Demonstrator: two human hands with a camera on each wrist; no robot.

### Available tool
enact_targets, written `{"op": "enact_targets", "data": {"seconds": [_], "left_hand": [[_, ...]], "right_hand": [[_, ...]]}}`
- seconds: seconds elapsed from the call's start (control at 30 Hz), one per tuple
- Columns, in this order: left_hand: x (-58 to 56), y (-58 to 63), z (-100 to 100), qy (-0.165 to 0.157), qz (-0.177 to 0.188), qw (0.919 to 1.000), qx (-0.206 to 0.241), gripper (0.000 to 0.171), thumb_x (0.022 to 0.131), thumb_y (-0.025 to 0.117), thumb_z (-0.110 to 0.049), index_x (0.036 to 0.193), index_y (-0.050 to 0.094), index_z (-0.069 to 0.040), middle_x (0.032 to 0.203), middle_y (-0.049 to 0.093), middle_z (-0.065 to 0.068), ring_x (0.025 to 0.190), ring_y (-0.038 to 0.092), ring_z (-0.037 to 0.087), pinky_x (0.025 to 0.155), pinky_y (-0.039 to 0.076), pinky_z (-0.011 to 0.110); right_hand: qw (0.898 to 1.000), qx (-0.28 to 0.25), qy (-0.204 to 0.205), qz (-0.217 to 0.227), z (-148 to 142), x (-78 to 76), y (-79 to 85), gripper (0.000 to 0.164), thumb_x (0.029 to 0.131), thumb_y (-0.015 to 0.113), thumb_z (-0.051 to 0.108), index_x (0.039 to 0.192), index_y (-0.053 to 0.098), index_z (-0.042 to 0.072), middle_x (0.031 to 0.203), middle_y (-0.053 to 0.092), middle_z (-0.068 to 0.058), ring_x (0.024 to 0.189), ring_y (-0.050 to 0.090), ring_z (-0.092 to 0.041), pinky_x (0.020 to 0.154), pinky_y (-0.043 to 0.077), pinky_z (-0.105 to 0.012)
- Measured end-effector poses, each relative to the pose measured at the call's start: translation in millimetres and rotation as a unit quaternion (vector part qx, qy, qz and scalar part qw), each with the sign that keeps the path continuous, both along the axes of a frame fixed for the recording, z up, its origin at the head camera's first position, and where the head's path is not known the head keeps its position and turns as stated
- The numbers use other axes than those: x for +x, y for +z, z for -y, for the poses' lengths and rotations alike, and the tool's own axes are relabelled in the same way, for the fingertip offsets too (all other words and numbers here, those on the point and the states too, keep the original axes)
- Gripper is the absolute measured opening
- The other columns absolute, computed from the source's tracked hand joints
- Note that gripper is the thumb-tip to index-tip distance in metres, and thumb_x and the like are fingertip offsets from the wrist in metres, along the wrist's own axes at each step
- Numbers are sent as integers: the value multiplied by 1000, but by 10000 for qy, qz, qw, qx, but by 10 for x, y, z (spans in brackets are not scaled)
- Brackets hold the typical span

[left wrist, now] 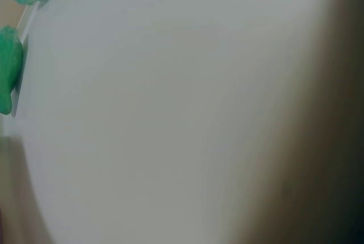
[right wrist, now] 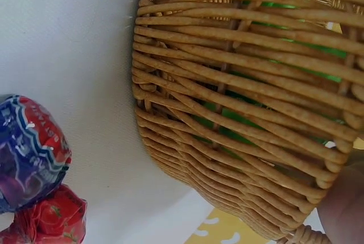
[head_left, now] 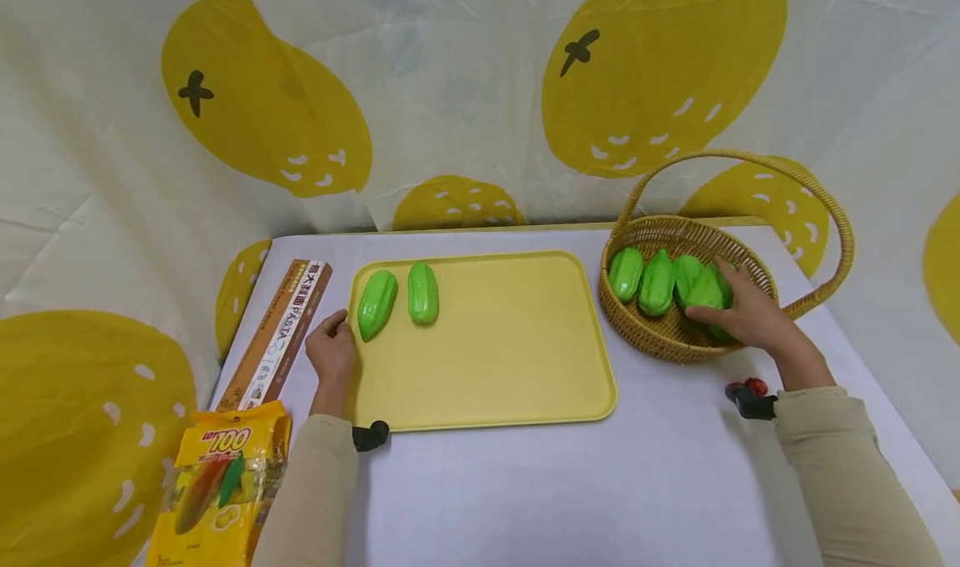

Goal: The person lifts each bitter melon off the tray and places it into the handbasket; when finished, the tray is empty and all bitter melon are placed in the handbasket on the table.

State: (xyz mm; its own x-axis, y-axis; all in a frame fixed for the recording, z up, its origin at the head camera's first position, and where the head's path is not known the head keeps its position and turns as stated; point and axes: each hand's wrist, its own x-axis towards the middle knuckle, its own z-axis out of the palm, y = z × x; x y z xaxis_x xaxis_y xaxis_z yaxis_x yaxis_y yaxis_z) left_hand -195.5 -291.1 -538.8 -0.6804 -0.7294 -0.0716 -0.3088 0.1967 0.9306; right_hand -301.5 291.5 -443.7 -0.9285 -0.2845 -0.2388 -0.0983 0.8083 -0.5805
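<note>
White cloth (head_left: 465,108): hangs behind, printed with big yellow lemons.
Table (head_left: 562,500): white, under tray and basket.
Tray (head_left: 487,358): flat, yellow, round-cornered; two fruits (head_left: 423,293) lie apart near its left end.
Basket (head_left: 652,343): woven tan wicker with a tall arched handle, right of the tray; at least four more fruits inside, green showing through the weave.
Bag (head_left: 217,500): yellow, marked 100, at the near left.
Box (head_left: 273,333): long, brown and white, lettered PASTA, left of the tray.
Right hand (head_left: 750,310): in the basket, thumb and fingers curled round a fruit.
Left hand (head_left: 332,350): at the tray's left edge, fingers bent; whether they pinch the rim, I cannot tell.
Fruits: glossy bright green, long, ridged, some tapering to a point.
</note>
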Motion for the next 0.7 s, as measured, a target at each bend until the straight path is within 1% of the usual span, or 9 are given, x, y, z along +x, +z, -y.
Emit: {"op": "enact_targets", "data": {"seconds": [0.13,0.37,0.47,0.57,0.7], "left_hand": [[-8,-17,6,-2,-21,10000,-22,35,103,47,-7,131,66,2,133,65,25,128,58,36,107,48,46],[-6,-8,-5,47,-53,9999,-119,35,102,47,-4,129,67,3,129,66,28,126,59,38,104,48,45],[-6,-3,-9,55,-36,9999,-104,35,102,47,-4,130,67,3,129,66,28,127,59,38,105,49,45],[-4,4,-10,61,-28,9999,-82,35,102,47,-4,130,67,2,129,66,28,127,59,39,106,49,46],[-1,12,-13,60,-44,10000,-13,35,102,48,-4,130,68,2,130,66,27,129,58,39,108,49,47]], "right_hand": [[10000,-44,2,-14,8,23,13,106,99,66,36,160,-14,3,158,-24,-40,146,-13,-65,114,6,-81],[9996,128,12,-260,40,49,13,99,101,62,37,161,-8,0,158,-20,-42,144,-6,-68,111,11,-83],[9988,149,-5,-458,78,60,34,97,102,60,39,162,-5,1,159,-16,-42,145,-6,-67,110,12,-83],[9969,119,29,-781,148,66,77,94,101,60,40,163,0,2,160,-9,-43,146,-5,-66,110,13,-83],[9934,111,98,-1134,308,86,153,90,101,61,40,163,8,1,161,-4,-44,146,3,-67,110,15,-83]]}}
